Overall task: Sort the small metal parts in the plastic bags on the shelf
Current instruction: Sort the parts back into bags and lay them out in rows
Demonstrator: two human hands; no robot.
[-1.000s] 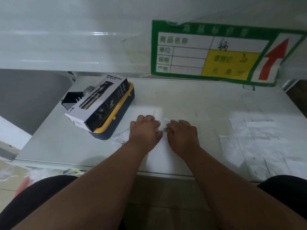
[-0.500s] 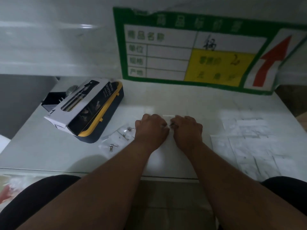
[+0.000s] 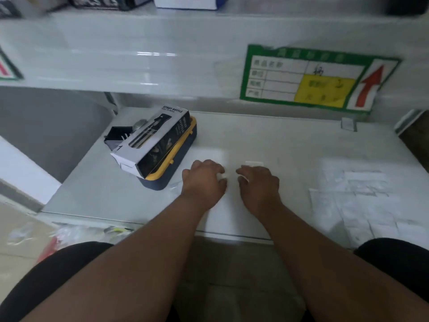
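Note:
My left hand (image 3: 204, 180) and my right hand (image 3: 260, 184) rest knuckles up on a white sheet (image 3: 216, 214) in the middle of the shelf (image 3: 290, 145). Both have curled fingers, and a narrow gap separates them. Each pinches a whitish edge of a small plastic bag (image 3: 226, 176) at its fingertips; the bag is blurred and mostly hidden. A clear bag (image 3: 174, 185) peeks out left of my left hand, and its metal parts are hidden. A small white piece (image 3: 254, 163) lies just beyond my right hand.
A spray bottle box (image 3: 151, 140) lies on a blue and yellow case (image 3: 173, 165) at the left, with a black tray (image 3: 116, 135) behind it. Flat plastic bags (image 3: 359, 201) cover the right side. A green label (image 3: 308, 80) hangs on the upper shelf's front.
My hands, pressed together before, have drawn slightly apart. The view has tilted up and pulled back. The loose bag with metal parts left of my left hand is now mostly hidden.

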